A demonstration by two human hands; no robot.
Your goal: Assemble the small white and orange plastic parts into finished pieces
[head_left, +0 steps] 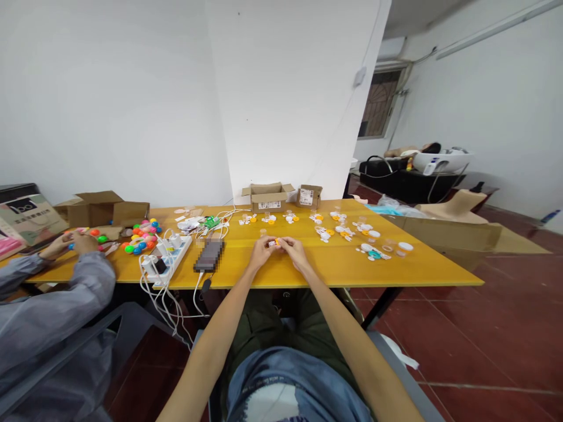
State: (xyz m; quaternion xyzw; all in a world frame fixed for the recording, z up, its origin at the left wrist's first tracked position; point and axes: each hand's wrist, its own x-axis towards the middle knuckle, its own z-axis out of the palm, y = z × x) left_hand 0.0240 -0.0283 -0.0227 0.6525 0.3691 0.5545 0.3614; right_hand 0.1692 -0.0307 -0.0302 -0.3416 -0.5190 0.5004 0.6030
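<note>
Close to the table's front edge, my left hand (261,253) and my right hand (294,251) meet around a small white and orange plastic piece (275,242). Fingers of both hands are closed on it, and they partly cover it, so its exact kind is unclear. Just behind my left hand stands a small clear cup (263,232). Farther back and to the right lie several groups of white and orange plastic parts (343,230), many with small clear cups. One group nearer the front has a teal part (375,254), beside a clear jar with a white lid (405,248).
Left of my hands are a phone (209,255) and a white power strip (173,258) with tangled cables. An open cardboard box (269,197) and a smaller box (309,196) stand at the back. At far left, another person's hands (83,241) work near colourful balls (141,237).
</note>
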